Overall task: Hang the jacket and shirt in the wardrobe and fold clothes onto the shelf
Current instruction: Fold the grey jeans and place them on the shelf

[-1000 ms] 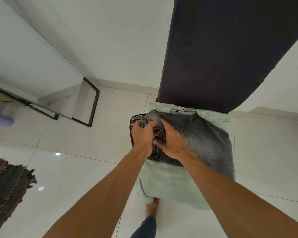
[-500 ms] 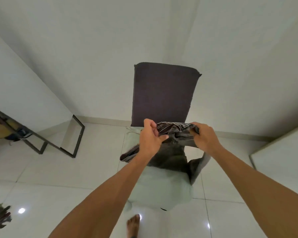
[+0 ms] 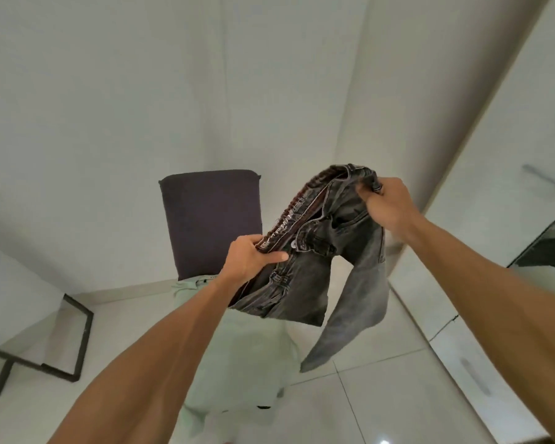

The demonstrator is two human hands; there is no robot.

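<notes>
In the head view, you held the grey jeans [image 3: 305, 283] up in the air in front of you, clear of the chair, with the waistband stretched between your two hands and the buttoned fly turned toward you. Your left hand [image 3: 252, 257] gripped the nearer, lower end of the waistband, its fingers [image 3: 276, 256] curled round the denim with the thumb laid across the front. Your right hand [image 3: 388, 203] was higher and further to the right, closed tight on the other end of the waistband at a belt loop, so the band ran on a slant up to the right. One leg hung loose below your right hand, its end dangling over the tiled floor [image 3: 382, 395]; the rest of the jeans bunched in folds under your left hand. Behind the jeans stood a dark chair back [image 3: 209, 219], upright against the white wall. Below the jeans a pale green garment [image 3: 244, 363] lay spread over the seat and draped down its front. A black metal frame [image 3: 84, 331] stood on the floor to the left, and a white door [image 3: 510, 139] with a long handle rose at the right edge.
</notes>
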